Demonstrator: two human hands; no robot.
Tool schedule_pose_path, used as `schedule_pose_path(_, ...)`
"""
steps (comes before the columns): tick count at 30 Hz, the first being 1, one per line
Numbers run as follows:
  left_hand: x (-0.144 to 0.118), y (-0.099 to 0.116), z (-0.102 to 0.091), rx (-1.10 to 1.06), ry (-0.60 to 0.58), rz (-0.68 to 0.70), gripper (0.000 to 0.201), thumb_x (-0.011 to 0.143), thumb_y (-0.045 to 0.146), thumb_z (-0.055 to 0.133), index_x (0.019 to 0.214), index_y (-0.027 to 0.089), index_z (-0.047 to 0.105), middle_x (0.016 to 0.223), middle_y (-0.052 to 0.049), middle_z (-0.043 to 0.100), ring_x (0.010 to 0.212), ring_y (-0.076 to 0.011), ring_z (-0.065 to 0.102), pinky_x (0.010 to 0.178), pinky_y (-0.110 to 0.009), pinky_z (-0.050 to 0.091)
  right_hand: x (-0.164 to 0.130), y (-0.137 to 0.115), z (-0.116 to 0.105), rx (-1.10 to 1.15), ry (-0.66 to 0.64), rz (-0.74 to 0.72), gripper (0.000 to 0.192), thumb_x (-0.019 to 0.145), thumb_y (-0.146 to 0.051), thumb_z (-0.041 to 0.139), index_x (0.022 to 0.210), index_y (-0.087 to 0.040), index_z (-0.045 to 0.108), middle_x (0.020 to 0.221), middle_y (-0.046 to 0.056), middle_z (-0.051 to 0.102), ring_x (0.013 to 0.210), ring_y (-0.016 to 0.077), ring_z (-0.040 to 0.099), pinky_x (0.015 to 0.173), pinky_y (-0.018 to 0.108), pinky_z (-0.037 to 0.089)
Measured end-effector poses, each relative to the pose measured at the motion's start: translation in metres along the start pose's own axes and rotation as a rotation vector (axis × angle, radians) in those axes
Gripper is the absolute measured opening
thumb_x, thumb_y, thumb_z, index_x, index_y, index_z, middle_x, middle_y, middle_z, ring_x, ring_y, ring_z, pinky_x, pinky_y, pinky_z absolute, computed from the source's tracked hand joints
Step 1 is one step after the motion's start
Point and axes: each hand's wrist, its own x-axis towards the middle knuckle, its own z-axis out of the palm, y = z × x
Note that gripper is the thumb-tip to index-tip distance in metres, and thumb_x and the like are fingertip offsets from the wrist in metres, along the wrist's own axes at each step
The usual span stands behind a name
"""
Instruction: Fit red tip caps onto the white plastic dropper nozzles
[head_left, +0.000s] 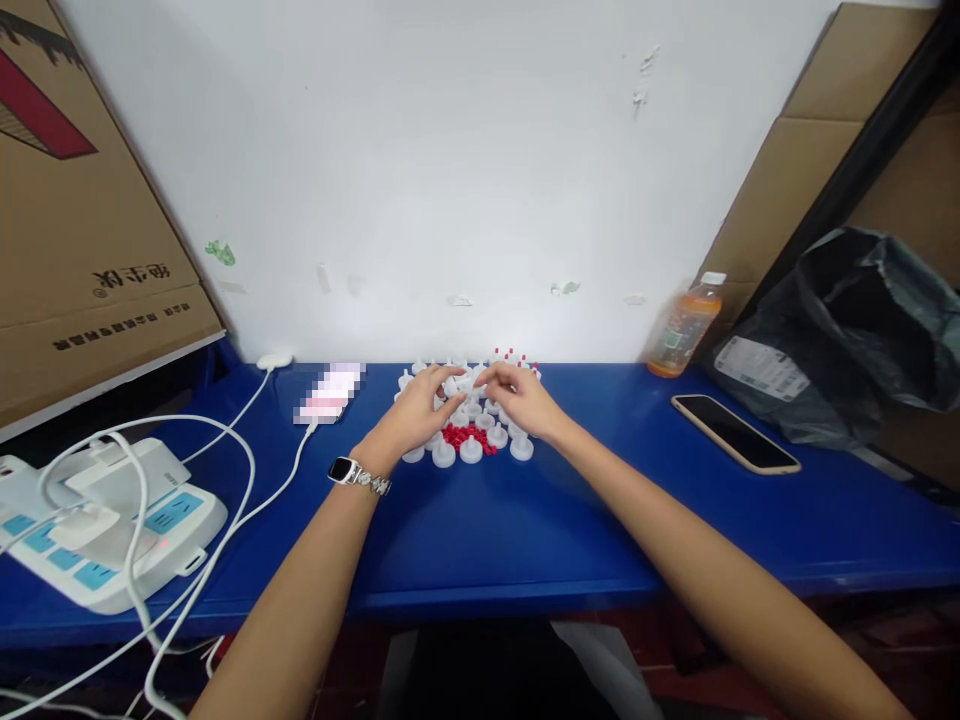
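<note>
The blue counter (525,540) carries a heap of white caps (469,425), the landmark here. A small pile of red pieces (466,436) lies within the heap's near side; a few caps at its far side show red tips, so most seem unfinished. Above the heap, the left hand (420,410) and right hand (521,398) meet, fingertips pinching one white cap (459,384) between them.
</note>
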Motion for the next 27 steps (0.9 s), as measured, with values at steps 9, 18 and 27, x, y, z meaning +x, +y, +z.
schedule_pose_path(9, 0.000, 0.010, 0.013, -0.015, 0.044, 0.024, 0.057, 0.088, 0.046, 0.061, 0.139, 0.024, 0.046, 0.123, -0.009, 0.061, 0.103, -0.0240, 0.060, 0.089, -0.040, 0.050, 0.016, 0.011, -0.012, 0.173, 0.114, -0.043, 0.017, 0.082, -0.034, 0.062, 0.083, -0.017, 0.063, 0.076, 0.003, 0.068, 0.072, 0.0155, 0.063, 0.072, 0.029, 0.048)
schedule_pose_path(18, 0.002, 0.003, 0.008, 0.062, -0.006, 0.002, 0.030, 0.092, 0.047, 0.053, 0.106, 0.022, 0.063, 0.109, -0.007, 0.062, 0.098, -0.0237, 0.059, 0.091, -0.042, 0.048, 0.060, 0.030, -0.013, -0.719, -0.032, 0.172, 0.016, 0.076, -0.016, 0.061, 0.087, -0.020, 0.072, 0.094, 0.011, 0.074, 0.086, 0.0250, 0.067, 0.075, 0.033, 0.046)
schedule_pose_path(27, 0.001, 0.009, 0.011, 0.040, -0.039, 0.003, 0.029, 0.094, 0.046, 0.051, 0.104, 0.023, 0.064, 0.106, -0.007, 0.061, 0.103, -0.0251, 0.057, 0.090, -0.042, 0.047, 0.069, 0.044, -0.012, -0.441, -0.181, 0.271, 0.020, 0.080, -0.023, 0.059, 0.090, -0.021, 0.076, 0.085, 0.004, 0.076, 0.087, 0.0190, 0.067, 0.074, 0.026, 0.046)
